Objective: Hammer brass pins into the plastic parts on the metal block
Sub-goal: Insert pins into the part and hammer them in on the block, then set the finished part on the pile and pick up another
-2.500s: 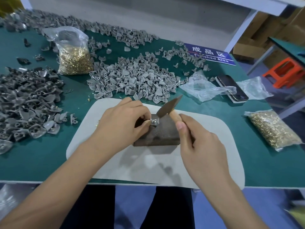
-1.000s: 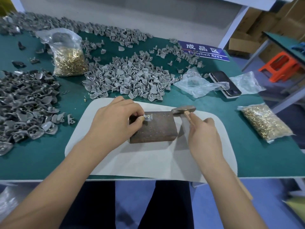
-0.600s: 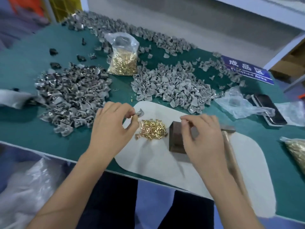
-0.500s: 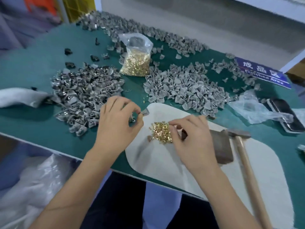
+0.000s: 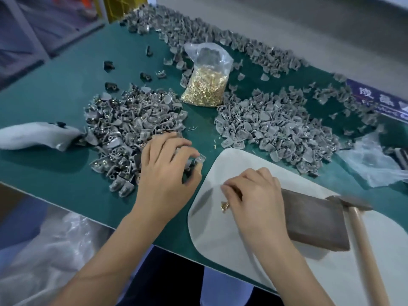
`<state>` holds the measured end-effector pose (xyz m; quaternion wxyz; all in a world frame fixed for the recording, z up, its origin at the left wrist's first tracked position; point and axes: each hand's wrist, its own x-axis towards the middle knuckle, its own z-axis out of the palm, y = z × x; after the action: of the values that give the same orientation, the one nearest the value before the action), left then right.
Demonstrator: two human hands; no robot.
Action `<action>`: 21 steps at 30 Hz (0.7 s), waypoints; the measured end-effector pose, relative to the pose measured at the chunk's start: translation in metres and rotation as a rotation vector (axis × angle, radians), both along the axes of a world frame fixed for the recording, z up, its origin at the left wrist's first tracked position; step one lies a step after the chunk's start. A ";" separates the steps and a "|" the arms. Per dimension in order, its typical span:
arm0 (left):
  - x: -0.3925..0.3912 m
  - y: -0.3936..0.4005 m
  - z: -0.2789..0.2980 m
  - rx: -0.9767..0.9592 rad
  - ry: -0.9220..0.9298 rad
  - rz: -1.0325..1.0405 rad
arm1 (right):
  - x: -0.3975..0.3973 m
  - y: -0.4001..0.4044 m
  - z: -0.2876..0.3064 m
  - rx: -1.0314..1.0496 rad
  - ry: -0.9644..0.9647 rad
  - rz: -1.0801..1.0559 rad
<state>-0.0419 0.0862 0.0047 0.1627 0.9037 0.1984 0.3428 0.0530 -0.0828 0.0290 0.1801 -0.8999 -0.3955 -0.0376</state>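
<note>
My left hand (image 5: 165, 173) pinches a grey plastic part (image 5: 199, 159) at the edge of the left pile of parts (image 5: 132, 127) on the green table. My right hand (image 5: 254, 195) lies curled over the small heap of loose brass pins (image 5: 224, 206) on the white mat (image 5: 220, 237), covering most of them; whether it pinches one is hidden. The dark metal block (image 5: 313, 219) lies just right of that hand with nothing on it. The hammer (image 5: 362, 244) rests on the mat beside the block, its head against the block's far corner.
A bag of brass pins (image 5: 207, 85) stands at the back between the left pile and a second pile of grey parts (image 5: 276, 127). More parts line the far edge. A white cloth (image 5: 37, 135) lies at left, clear plastic bags (image 5: 373, 164) at right. The table's front edge is close.
The hammer was laid down on the mat. My left hand carried the part off the block toward the left pile. My right hand moved onto the loose pins. My view swung left.
</note>
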 end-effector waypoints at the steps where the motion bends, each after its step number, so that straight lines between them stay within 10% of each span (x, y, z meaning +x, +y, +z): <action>1: 0.002 -0.001 0.002 0.004 0.002 -0.013 | 0.001 0.001 0.001 0.028 0.005 -0.010; 14: 0.098 0.007 0.021 -0.067 0.436 -0.026 | 0.077 -0.062 0.023 0.405 0.247 -0.241; 21: 0.096 -0.003 0.030 -0.038 0.340 -0.019 | 0.060 -0.091 0.011 0.675 0.322 -0.275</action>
<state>0.0545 0.0828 0.0352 0.1471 0.9473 0.2210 0.1795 0.1134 -0.1739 0.0402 0.5186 -0.8291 -0.2033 -0.0478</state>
